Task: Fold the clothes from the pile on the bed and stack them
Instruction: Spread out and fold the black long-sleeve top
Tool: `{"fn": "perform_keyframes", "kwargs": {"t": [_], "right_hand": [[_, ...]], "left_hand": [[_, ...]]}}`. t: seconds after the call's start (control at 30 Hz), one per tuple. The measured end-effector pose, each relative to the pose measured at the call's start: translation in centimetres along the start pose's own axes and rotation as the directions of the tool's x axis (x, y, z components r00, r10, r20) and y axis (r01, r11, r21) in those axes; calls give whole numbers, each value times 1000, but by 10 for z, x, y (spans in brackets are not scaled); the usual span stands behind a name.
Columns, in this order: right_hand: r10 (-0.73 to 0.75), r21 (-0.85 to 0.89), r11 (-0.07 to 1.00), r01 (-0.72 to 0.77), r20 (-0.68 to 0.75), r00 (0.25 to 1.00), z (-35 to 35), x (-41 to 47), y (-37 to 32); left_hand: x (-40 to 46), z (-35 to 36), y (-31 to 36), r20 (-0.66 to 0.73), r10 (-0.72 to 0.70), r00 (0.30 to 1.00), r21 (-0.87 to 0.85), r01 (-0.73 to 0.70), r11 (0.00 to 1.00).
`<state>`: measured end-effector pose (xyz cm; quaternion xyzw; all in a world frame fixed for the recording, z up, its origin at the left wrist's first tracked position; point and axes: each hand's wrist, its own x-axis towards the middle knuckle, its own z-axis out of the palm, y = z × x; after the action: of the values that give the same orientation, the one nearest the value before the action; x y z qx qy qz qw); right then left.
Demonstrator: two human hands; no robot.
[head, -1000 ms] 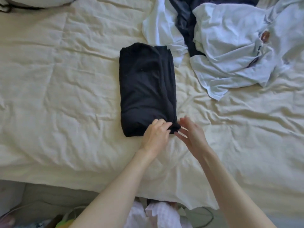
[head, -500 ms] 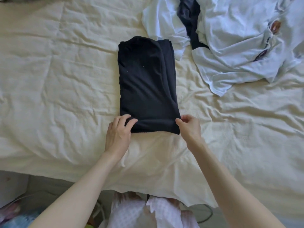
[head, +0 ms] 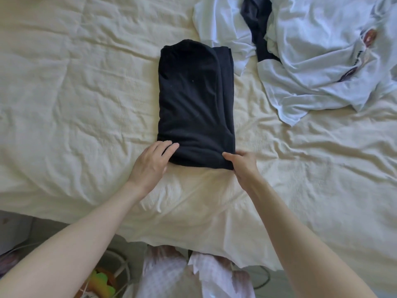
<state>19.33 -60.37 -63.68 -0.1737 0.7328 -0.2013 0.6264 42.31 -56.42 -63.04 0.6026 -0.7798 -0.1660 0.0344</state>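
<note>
Bed (head: 75, 104): covered in a wrinkled cream sheet that fills most of the view; its near edge hangs over at the bottom.
Left hand (head: 151, 163): lies at the near left corner of the black garment, fingers fairly straight and close together, the fingertips (head: 171, 146) resting on top of the dark cloth while the palm lies partly on the sheet; whether the thumb is tucked under the edge cannot be told.
Black garment (head: 194, 100): folded into a long narrow rectangle, lying flat in the middle of the bed, its length running away from the person; a second folded layer shows along its right side.
Right hand (head: 242, 163): at the near right corner of the black garment, thumb on top of the cloth and fingers curled below, pinching that corner.
Pile of clothes (head: 311, 61): unfolded white shirts with a dark piece between them, heaped at the far right of the bed, one white sleeve lying just beside the black garment's far right corner.
</note>
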Motion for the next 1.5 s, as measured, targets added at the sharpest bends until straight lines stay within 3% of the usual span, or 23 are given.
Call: {"fn": "perform_keyframes", "kwargs": {"t": [0.1,0.17,0.3,0.43,0.53,0.67,0.73,0.87,0.97,1.03,1.1,1.13,1.2,1.23,1.3,1.43,1.5], "right_hand": [[83,90,993,-81,-12,997,-7,-14,-2],[136,116,985,-132,-29,990,-14,-33,4],[252,-54,966,-254,-35,967,-42,-78,27],[336,-205,923,-326,11,942,-66,-116,36],[254,-266,931,-251,-24,967,-66,-121,19],[86,-199,975,-97,-65,994,-47,-100,-24],[33,-175,984,-41,-49,998,-33,-84,-48],[-8,-127,992,3,-41,999,-2,-48,-88],[-58,-153,987,51,-37,998,18,-28,-96],[-268,-394,894,216,-81,960,26,-24,-85],[-588,-615,639,463,-2,809,30,-33,-64],[-708,-687,457,565,103,699,30,-36,-51],[-754,-770,94,631,359,550,30,-34,-25],[-714,-777,-22,629,452,534,28,-30,-16],[-624,-781,-127,611,542,563,26,-17,-7],[-468,-808,-224,545,579,667,22,12,-8],[-413,-806,-207,555,586,697,25,20,-13]], "left_hand": [[-6,-16,9,79,-182,980,-226,195,954],[-15,-29,15,205,-275,939,-321,330,888],[-46,-54,24,546,-156,823,-416,428,802],[-66,-69,30,720,-59,692,-475,553,685],[-63,-78,26,691,-80,718,-530,579,619],[-43,-92,13,475,-259,841,-651,534,540],[-29,-94,4,378,-350,857,-676,514,528],[7,-80,-15,254,-529,809,-712,527,464],[31,-59,-25,277,-627,728,-679,611,408],[36,-45,-25,309,-632,711,-638,648,417],[30,-36,-14,245,-641,728,-636,619,460],[23,-32,-6,153,-635,757,-607,579,544],[7,-21,11,-46,-507,861,-393,451,801],[0,-15,19,-84,-398,914,-290,359,887],[-6,-4,25,13,-262,965,-178,260,949],[8,8,13,263,-259,929,-15,273,962],[22,7,6,340,-252,906,20,261,965]]}}
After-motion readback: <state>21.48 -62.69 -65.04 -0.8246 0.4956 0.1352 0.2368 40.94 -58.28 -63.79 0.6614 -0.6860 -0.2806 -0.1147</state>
